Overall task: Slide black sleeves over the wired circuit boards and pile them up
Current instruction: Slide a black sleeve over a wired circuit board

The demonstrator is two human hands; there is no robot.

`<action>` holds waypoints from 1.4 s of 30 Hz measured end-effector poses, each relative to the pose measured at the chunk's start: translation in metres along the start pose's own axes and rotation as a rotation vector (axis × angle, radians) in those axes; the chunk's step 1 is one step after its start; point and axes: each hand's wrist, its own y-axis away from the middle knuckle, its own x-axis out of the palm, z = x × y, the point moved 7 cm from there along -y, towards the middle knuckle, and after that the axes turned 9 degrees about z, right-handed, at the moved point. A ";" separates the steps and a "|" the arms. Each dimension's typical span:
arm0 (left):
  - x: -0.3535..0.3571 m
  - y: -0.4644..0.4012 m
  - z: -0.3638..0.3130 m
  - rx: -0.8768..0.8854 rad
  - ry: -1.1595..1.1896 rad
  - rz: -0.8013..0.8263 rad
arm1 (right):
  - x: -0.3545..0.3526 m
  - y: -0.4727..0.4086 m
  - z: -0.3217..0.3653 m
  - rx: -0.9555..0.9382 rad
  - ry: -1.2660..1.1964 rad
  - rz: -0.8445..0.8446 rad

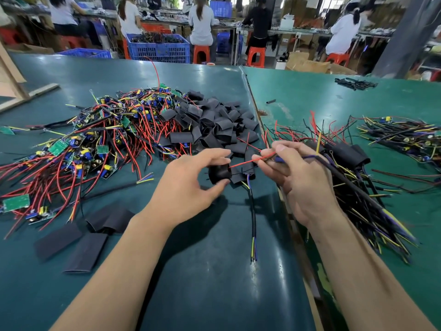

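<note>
Hands (191, 185) on sleeve (219, 174), wires (253, 160)

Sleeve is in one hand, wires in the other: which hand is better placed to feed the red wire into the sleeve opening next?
Probably the right hand. It already pinches the red wire, whose free end points at the black sleeve. The left hand grips that sleeve and looks better placed to steady it.

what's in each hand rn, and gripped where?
Left hand pinches a black sleeve by its sides, thumb below, fingers above. Right hand pinches a board's wires near their free ends, the red lead pointing into the sleeve.
</note>
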 end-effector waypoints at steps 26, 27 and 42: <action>0.005 -0.001 -0.013 0.008 0.139 -0.046 | 0.010 0.004 -0.019 0.150 0.152 0.213; 0.005 -0.001 -0.013 0.004 0.143 -0.047 | 0.011 0.004 -0.018 0.153 0.148 0.225; 0.006 0.001 -0.021 0.040 0.119 -0.021 | 0.006 0.005 -0.018 0.192 0.182 0.183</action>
